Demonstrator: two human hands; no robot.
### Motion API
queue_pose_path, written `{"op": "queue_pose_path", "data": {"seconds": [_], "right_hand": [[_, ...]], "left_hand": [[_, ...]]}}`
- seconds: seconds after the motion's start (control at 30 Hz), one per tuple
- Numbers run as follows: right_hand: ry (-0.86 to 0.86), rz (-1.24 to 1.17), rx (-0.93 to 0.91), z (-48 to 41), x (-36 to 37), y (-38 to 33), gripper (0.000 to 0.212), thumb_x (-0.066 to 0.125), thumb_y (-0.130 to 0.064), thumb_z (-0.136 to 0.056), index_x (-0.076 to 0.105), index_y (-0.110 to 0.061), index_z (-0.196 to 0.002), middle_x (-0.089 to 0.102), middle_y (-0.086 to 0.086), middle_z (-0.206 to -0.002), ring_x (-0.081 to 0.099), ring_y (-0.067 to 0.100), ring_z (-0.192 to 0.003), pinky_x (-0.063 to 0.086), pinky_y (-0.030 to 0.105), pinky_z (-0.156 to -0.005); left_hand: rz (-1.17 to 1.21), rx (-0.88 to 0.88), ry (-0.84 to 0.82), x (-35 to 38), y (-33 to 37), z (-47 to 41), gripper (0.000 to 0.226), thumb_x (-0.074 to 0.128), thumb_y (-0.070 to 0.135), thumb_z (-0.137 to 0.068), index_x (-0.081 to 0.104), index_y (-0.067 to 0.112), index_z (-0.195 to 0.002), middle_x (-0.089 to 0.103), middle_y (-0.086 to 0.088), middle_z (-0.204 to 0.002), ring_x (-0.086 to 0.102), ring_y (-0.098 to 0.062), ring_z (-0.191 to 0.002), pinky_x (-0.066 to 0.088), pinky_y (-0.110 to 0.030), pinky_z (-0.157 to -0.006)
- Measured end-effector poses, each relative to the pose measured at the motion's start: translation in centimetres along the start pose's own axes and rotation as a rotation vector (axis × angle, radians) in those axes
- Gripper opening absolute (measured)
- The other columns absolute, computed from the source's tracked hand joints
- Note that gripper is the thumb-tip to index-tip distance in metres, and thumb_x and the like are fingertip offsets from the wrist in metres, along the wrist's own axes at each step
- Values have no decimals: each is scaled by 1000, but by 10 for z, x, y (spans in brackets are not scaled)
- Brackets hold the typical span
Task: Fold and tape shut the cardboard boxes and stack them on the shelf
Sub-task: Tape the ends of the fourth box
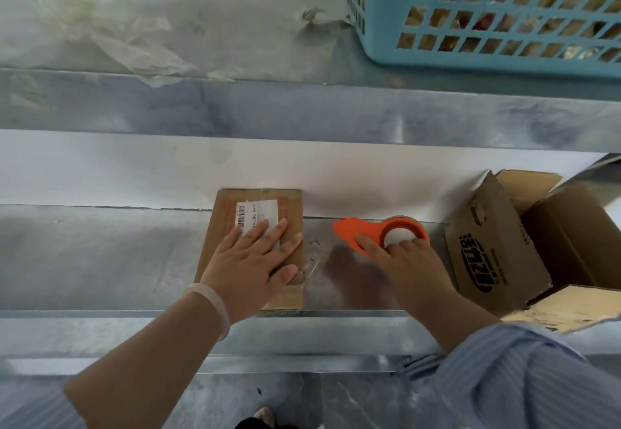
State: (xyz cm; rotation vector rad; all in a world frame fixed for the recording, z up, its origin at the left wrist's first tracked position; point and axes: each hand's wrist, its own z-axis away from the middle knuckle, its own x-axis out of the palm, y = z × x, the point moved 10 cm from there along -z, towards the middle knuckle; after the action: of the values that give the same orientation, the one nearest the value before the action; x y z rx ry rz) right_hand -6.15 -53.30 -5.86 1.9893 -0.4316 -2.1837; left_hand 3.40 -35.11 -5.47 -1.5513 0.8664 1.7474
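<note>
Your left hand [250,262] lies flat, fingers straight, on the small box [223,223] at the middle of the shelf [100,254] — it looks light and stiff and may slide on bare metal, so take it by its edges. Near it on the right, your right hand [403,260] grips the tape dispenser [356,228]. At the far right a bigger box [487,244] stands open — its flaps look floppy.

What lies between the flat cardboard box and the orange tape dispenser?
Head view: bare metal shelf between flat box and tape dispenser, save what looks like a clear tape end by the box.
</note>
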Motion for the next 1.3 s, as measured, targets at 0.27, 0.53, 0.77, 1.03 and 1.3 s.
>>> {"op": "queue_pose_path", "data": {"seconds": [0.27,0.53,0.77,1.03,1.3], "right_hand": [[43,-84,28,11,40,-26,98,84,-26,-52,49,-27,-144,66,22,-115,62,41,-104,49,52,-93],[-18,-202,165,16,47,-38,75,85,-34,-61,60,-28,-132,65,15,-118,65,38,-105,51,54,-91],[206,-1346,373,29,-1,-34,12,66,-23,-92,65,-30,-102,65,-14,-109,61,6,-104,52,34,-95],[-214,-2114,628,-6,25,-94,14,63,-22,-95,65,-9,-99,72,8,-103,69,20,-101,54,41,-96],[25,-2173,730,-9,39,-101,15,65,-20,-93,64,-10,-81,60,0,-57,54,11,-56,50,27,-63]], "left_hand": [[-7,-5,18,2,-5,-2,62,-13,67,-92,7,46,-148,14,10,-160,17,-21,-149,18,-49,-120],[20,-13,49,0,-4,-1,74,-32,74,-72,-14,52,-141,-14,19,-155,-3,-15,-151,-1,-42,-121],[-3,-32,10,-1,-3,-1,74,-37,74,-64,-22,56,-135,-19,20,-156,-10,-12,-150,-5,-41,-122],[-10,-41,-16,0,-4,-2,71,-29,75,-70,-21,54,-137,-14,17,-160,-10,-12,-150,-5,-40,-121],[-1,-45,-4,0,-5,-1,78,-32,74,-68,-18,52,-141,-12,17,-161,-8,-12,-150,-3,-41,-122]]}}
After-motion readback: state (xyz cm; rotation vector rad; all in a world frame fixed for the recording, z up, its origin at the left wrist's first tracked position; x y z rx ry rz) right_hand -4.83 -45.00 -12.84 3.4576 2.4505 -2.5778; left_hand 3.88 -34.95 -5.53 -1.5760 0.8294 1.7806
